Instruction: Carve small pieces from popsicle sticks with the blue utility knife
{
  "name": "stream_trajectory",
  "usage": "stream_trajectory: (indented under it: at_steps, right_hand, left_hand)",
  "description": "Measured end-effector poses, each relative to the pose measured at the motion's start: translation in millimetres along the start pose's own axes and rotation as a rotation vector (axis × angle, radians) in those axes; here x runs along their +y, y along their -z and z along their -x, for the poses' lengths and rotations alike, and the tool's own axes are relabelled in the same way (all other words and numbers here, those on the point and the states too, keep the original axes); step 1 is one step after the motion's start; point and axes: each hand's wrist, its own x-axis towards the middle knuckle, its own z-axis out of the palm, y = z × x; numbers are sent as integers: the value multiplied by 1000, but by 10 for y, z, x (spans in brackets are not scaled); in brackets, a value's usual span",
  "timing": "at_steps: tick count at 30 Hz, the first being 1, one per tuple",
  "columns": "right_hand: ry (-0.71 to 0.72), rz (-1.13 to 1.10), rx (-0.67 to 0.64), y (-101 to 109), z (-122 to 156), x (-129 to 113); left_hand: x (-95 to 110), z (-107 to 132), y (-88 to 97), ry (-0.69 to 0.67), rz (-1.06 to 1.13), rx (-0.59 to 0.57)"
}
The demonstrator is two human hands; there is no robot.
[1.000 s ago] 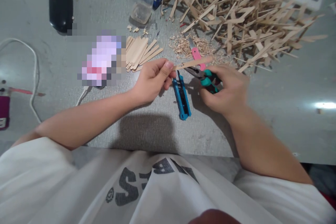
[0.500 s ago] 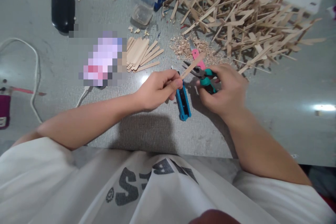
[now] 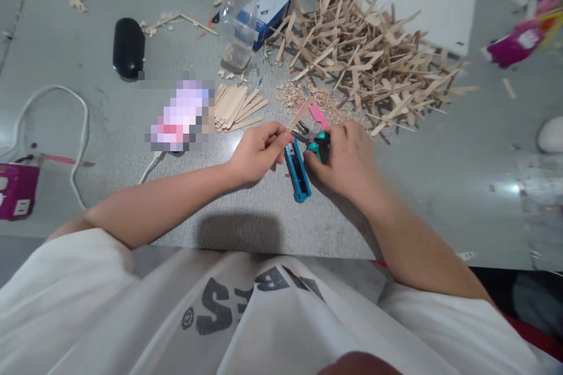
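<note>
Head view: left hand [image 3: 259,153] pinches a wooden stick [image 3: 299,115] near the blue cutter [image 3: 298,176]; right hand [image 3: 349,158] grips pliers [image 3: 314,147], their contact with it unclear. Uneven squeezing could split the thin wood.

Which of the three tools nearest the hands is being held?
The teal-handled needle-nose pliers: the right hand grips them, while the pink-handled knife and blue utility knife lie on the table.

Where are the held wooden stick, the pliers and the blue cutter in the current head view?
Wooden stick [image 3: 301,115], head view: middle of its visible length.
Pliers [image 3: 312,136], head view: metal joint ahead of the teal handles.
Blue cutter [image 3: 298,171], head view: middle of its body.
</note>
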Motion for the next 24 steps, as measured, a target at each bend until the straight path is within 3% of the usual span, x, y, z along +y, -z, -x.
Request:
stream_trajectory:
  at_steps: [4, 7, 12, 15, 19, 24]
  right_hand:
    - [-27, 3, 73, 25, -40, -17]
    - [52, -101, 150, 41, -131, -33]
    - [272, -198, -67, -42, -527, -280]
    - [327, -203, -120, -158, -876, -523]
    - [326, -214, -169, -297, -1159, -735]
    - [291, -291, -117, -292, -1059, -663]
  left_hand:
    - [-29, -2, -11, -17, -18, 3]
    - [-17, 63, -16, -124, -119, -16]
    - [-12, 187, -14, -383, -300, -65]
    - [-50, 194, -14, -437, -317, -67]
    - [-95, 153, -19, -393, -277, 44]
    - [-143, 39, 5, -343, -186, 250]
